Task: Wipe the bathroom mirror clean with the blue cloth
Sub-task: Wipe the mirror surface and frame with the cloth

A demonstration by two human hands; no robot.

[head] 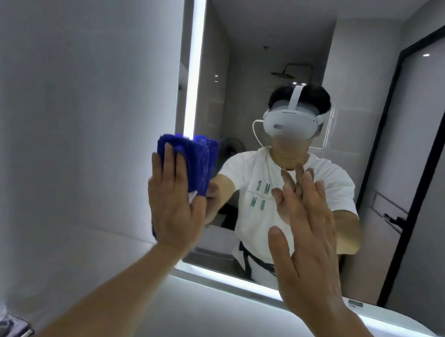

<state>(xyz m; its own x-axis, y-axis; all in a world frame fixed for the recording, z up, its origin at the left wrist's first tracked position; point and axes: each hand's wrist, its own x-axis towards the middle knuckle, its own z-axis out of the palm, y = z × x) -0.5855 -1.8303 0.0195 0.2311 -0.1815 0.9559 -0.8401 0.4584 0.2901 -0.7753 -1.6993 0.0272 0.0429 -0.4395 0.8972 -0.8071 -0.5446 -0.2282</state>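
The bathroom mirror point(365, 73) fills the right of the head view, edged by lit white strips on its left and bottom. My left hand point(174, 204) lies flat with straight fingers on the folded blue cloth point(197, 162), pressing it against the mirror's left edge. The cloth sticks out above and to the right of my fingers. My right hand point(310, 242) is held up flat with fingers spread, at or just in front of the glass near its lower middle; whether it touches I cannot tell. The mirror reflects a person in a white shirt wearing a headset.
A pale grey tiled wall point(71, 95) stands left of the mirror. The white counter or basin surface point(212, 319) lies below it. A clear glass object on a dark tray point(1, 323) sits at the bottom left corner. A black-framed door point(424, 163) shows in the reflection.
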